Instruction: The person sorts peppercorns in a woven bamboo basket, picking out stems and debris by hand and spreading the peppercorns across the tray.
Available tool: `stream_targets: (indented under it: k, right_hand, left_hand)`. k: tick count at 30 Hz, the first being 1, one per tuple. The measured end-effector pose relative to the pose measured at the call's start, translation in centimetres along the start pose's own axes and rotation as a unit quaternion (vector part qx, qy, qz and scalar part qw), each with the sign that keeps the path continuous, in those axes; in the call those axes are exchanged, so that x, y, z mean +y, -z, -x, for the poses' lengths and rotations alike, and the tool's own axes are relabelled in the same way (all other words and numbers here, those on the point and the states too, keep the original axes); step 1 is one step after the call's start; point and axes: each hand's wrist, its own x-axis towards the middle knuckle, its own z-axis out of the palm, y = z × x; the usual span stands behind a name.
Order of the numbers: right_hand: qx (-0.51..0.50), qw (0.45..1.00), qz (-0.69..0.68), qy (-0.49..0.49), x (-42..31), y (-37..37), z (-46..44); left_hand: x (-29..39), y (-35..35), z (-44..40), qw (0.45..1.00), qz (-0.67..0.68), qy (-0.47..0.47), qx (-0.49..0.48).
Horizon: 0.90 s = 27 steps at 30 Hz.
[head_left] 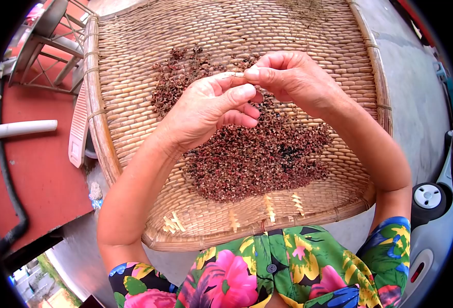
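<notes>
Over the woven basket tray, my left hand and my right hand meet at the fingertips. A thin, pale twig lies along my left index finger, its end pinched between my right thumb and index finger. My left fingers are loosely curled with the thumb close to the index finger. Below both hands spreads a pile of small dried reddish-brown husks, with black seeds among them; they look like Sichuan peppercorns. Part of the pile is hidden behind my hands.
Fine dry twigs lie at the tray's far edge. To the left are a metal rack, a pink plastic piece, a white pipe and a black hose. A grey wheeled object stands at the right.
</notes>
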Motion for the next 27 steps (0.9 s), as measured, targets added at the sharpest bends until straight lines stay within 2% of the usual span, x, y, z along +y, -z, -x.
stream_targets:
  k: [2, 5, 7, 9, 11, 14, 18, 20, 26, 27]
  right_hand:
    - [0.012, 1.0, 0.001, 0.029, 0.0, -0.4, 0.2]
    - [-0.005, 0.999, 0.016, 0.042, 0.4, -0.4, 0.2]
    - [-0.001, 1.0, 0.002, 0.025, 0.4, -0.1, 0.1]
    - [-0.024, 0.984, -0.173, -0.03, 0.6, 0.6, -0.4]
    - [-0.032, 0.98, -0.194, -0.032, 0.6, 0.8, -0.4]
    - [0.021, 0.999, -0.02, 0.021, 0.2, 0.1, 0.0]
    - [0.013, 0.999, 0.021, 0.045, -0.2, -0.3, 0.3]
    - [0.0, 0.993, 0.053, 0.103, 0.2, -0.4, 0.2]
    - [0.005, 0.986, 0.092, 0.136, 0.6, -0.4, 0.2]
    - [0.004, 0.986, 0.093, 0.137, 0.6, -0.1, 0.0]
  left_hand:
    - [-0.2, 0.2, -0.2, 1.0, 0.021, 0.006, 0.006]
    - [0.0, 0.4, 0.0, 0.999, -0.018, 0.018, 0.026]
    - [0.6, 0.0, 0.4, 0.993, -0.111, 0.019, 0.025]
    - [0.4, 0.2, 0.5, 0.993, -0.118, 0.028, 0.003]
    - [0.2, 0.3, 0.3, 0.995, -0.085, 0.045, 0.014]
    - [0.4, 0.5, 0.4, 0.998, -0.039, 0.035, 0.024]
    - [0.5, 0.5, 0.3, 0.999, -0.024, 0.032, 0.032]
    - [0.5, 0.4, 0.3, 0.999, -0.024, 0.037, 0.027]
    - [0.6, 0.3, 0.4, 0.998, -0.019, 0.038, 0.036]
    - [0.9, 0.2, 0.5, 0.997, -0.035, 0.065, 0.018]
